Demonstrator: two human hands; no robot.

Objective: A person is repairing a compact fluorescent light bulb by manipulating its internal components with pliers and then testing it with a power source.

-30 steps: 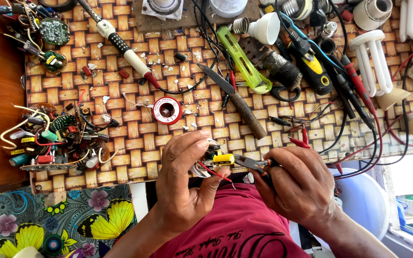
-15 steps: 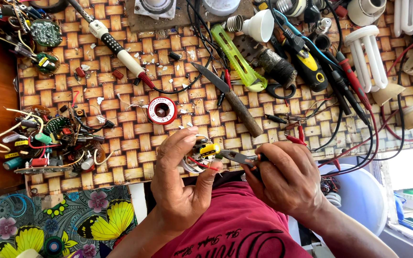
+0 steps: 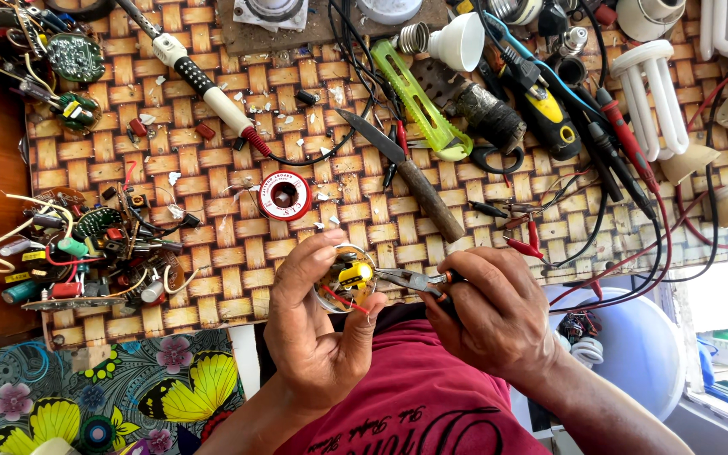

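At the near edge of the bench, the left hand holds a small round circuit assembly, and the right hand, just beside it, holds pliers whose tips touch the assembly. Just beyond the left hand lies a solder spool. A knife lies beyond the right hand. A soldering iron lies farther back left, and a heap of electronic parts sits at the left edge.

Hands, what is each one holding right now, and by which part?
Left hand cups a small round circuit board by its rim. Right hand grips needle-nose pliers by the handles, tips at the board.
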